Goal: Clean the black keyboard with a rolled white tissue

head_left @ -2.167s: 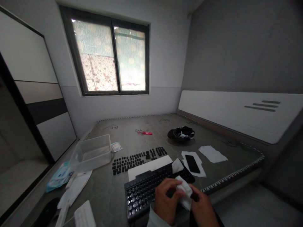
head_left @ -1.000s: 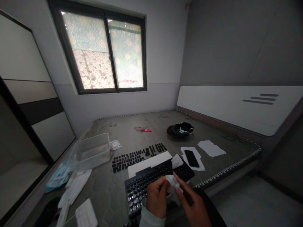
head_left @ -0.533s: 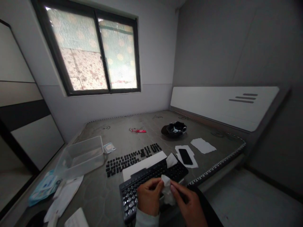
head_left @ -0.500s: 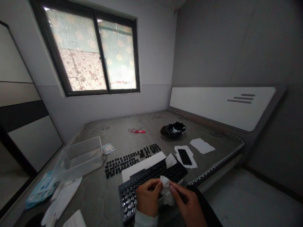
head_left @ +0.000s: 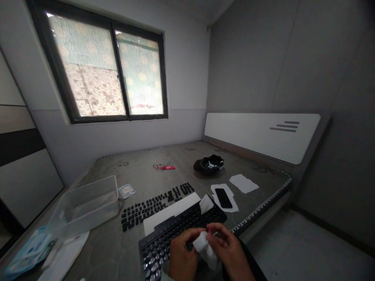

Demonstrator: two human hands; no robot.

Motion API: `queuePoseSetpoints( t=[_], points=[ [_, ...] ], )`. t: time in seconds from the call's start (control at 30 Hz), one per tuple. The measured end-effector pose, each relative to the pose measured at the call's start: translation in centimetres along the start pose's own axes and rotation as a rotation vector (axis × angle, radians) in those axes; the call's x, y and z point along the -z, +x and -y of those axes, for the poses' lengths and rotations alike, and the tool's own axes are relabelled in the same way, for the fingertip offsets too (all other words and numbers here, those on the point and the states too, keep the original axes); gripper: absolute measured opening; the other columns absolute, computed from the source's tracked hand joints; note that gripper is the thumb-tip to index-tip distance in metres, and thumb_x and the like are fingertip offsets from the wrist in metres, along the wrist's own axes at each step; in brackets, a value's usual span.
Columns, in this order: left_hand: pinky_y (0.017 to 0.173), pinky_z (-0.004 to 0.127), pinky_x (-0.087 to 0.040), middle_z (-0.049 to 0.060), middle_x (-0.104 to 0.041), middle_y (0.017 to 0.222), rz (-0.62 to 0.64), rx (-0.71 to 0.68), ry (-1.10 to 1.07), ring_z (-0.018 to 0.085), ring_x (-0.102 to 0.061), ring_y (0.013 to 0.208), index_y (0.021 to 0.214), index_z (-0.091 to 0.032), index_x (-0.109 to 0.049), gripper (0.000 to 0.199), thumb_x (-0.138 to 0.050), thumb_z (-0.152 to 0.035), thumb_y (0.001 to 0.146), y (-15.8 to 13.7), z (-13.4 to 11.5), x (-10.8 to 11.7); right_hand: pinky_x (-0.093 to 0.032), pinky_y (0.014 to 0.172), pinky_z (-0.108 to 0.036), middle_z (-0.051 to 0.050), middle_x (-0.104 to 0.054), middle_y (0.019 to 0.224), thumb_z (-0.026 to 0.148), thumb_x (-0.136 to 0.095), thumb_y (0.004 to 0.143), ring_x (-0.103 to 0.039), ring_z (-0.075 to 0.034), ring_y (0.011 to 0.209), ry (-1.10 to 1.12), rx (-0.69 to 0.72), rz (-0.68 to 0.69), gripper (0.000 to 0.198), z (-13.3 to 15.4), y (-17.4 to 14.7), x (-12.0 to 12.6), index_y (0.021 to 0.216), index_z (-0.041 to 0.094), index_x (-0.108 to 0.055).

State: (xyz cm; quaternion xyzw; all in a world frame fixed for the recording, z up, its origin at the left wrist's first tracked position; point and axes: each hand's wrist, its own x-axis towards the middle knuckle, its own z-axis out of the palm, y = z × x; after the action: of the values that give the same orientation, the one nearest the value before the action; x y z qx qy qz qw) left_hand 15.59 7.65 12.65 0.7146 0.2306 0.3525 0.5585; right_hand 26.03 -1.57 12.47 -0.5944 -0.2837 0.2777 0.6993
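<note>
A crumpled white tissue (head_left: pixel 207 253) is pinched between the fingers of my left hand (head_left: pixel 184 253) and my right hand (head_left: pixel 228 249). Both hands are closed and nearly meet over the near edge of a black keyboard (head_left: pixel 162 244). Any small thing inside the tissue cannot be made out. The keyboard has most of its keycaps off, showing bare sockets. On its right end rests another folded white tissue (head_left: pixel 206 204). Behind it, loose black keycaps (head_left: pixel 152 203) are laid out in rows, with a white strip (head_left: pixel 172 212) between them and the keyboard.
To the left stands a clear plastic box (head_left: pixel 84 203), near a blue-and-white packet (head_left: pixel 32 249). A small sachet (head_left: pixel 127 191) lies beside the box. Further back are a red wrapper (head_left: pixel 164 167) and a black cap (head_left: pixel 209 164). A phone (head_left: pixel 223 198) rests on white paper at right.
My fingers have shifted on the tissue, which is now more bunched and lower between my hands. The view has tilted slightly up and to the right.
</note>
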Motion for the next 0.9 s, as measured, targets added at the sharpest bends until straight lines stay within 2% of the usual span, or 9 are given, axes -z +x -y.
queuePoseSetpoints(
  t=[0.1, 0.27, 0.37, 0.43, 0.57, 0.7, 0.8, 0.9],
  points=[
    [0.072, 0.027, -0.050, 0.005, -0.074, 0.083, 0.012, 0.004, -0.010, 0.021, -0.066, 0.079, 0.086, -0.019, -0.073, 0.020, -0.061, -0.019, 0.069, 0.2, 0.1, 0.0, -0.052, 0.061, -0.026, -0.005, -0.070, 0.076, 0.047, -0.071, 0.064, -0.066, -0.020, 0.070, -0.012, 0.021, 0.036, 0.035, -0.1, 0.0, -0.1, 0.083, 0.018, -0.067],
    [0.068, 0.025, -0.049, 0.004, -0.073, 0.077, 0.015, 0.109, -0.188, 0.020, -0.064, 0.075, 0.080, -0.015, -0.072, 0.019, -0.063, -0.014, 0.063, 0.5, 0.4, -0.1, -0.050, 0.080, -0.031, -0.008, -0.071, 0.091, 0.046, -0.063, 0.073, -0.064, -0.023, 0.089, -0.144, 0.091, 0.131, 0.033, 0.5, -0.1, 0.0, 0.091, 0.019, -0.070],
    [0.064, 0.024, -0.046, 0.003, -0.071, 0.069, 0.045, 0.116, -0.195, 0.018, -0.062, 0.069, 0.075, -0.014, -0.071, 0.014, -0.061, -0.018, 0.066, 0.6, 0.9, 0.0, -0.050, 0.078, -0.029, -0.006, -0.068, 0.090, 0.045, -0.060, 0.076, -0.063, -0.021, 0.087, -0.248, 0.154, 0.191, 0.031, 0.6, -0.1, 0.2, 0.094, 0.021, -0.070],
    [0.060, 0.024, -0.044, 0.003, -0.069, 0.065, 0.058, 0.102, -0.170, 0.017, -0.060, 0.065, 0.072, -0.012, -0.071, 0.018, -0.060, -0.026, 0.071, 0.6, 1.2, 0.2, -0.050, 0.075, -0.028, -0.006, -0.067, 0.087, 0.044, -0.061, 0.076, -0.063, -0.020, 0.084, -0.299, 0.179, 0.198, 0.030, 0.6, -0.2, 0.2, 0.094, 0.022, -0.070],
    [0.060, 0.024, -0.044, 0.004, -0.069, 0.064, 0.047, 0.118, -0.173, 0.017, -0.059, 0.063, 0.072, -0.011, -0.070, 0.025, -0.061, -0.034, 0.071, 0.7, 1.0, 0.4, -0.050, 0.074, -0.029, -0.006, -0.068, 0.089, 0.041, -0.062, 0.076, -0.063, -0.021, 0.084, -0.350, 0.190, 0.154, 0.028, 0.7, -0.4, 0.2, 0.094, 0.022, -0.070],
    [0.065, 0.025, -0.046, 0.005, -0.071, 0.070, 0.104, 0.154, -0.218, 0.019, -0.063, 0.071, 0.076, -0.012, -0.071, 0.021, -0.067, -0.029, 0.065, 0.5, 0.5, 0.1, -0.049, 0.074, -0.028, -0.005, -0.069, 0.086, 0.040, -0.058, 0.079, -0.063, -0.021, 0.081, -0.355, 0.199, 0.089, 0.025, 0.5, -0.5, 0.4, 0.090, 0.022, -0.070],
    [0.068, 0.026, -0.048, 0.006, -0.073, 0.075, 0.148, 0.161, -0.190, 0.020, -0.064, 0.075, 0.081, -0.012, -0.072, 0.019, -0.066, -0.024, 0.067, 0.2, 0.3, -0.2, -0.049, 0.069, -0.028, -0.004, -0.068, 0.077, 0.041, -0.057, 0.078, -0.063, -0.020, 0.075, -0.393, 0.208, 0.039, 0.025, 0.2, -0.4, 0.7, 0.081, 0.020, -0.070],
    [0.068, 0.027, -0.049, 0.006, -0.073, 0.078, 0.156, 0.125, -0.118, 0.021, -0.065, 0.076, 0.085, -0.013, -0.072, 0.020, -0.061, -0.024, 0.071, 0.0, 0.1, -0.5, -0.049, 0.068, -0.027, -0.004, -0.068, 0.077, 0.041, -0.059, 0.077, -0.062, -0.020, 0.075, -0.435, 0.206, -0.014, 0.023, 0.0, -0.4, 0.9, 0.079, 0.021, -0.069]
  ],
)
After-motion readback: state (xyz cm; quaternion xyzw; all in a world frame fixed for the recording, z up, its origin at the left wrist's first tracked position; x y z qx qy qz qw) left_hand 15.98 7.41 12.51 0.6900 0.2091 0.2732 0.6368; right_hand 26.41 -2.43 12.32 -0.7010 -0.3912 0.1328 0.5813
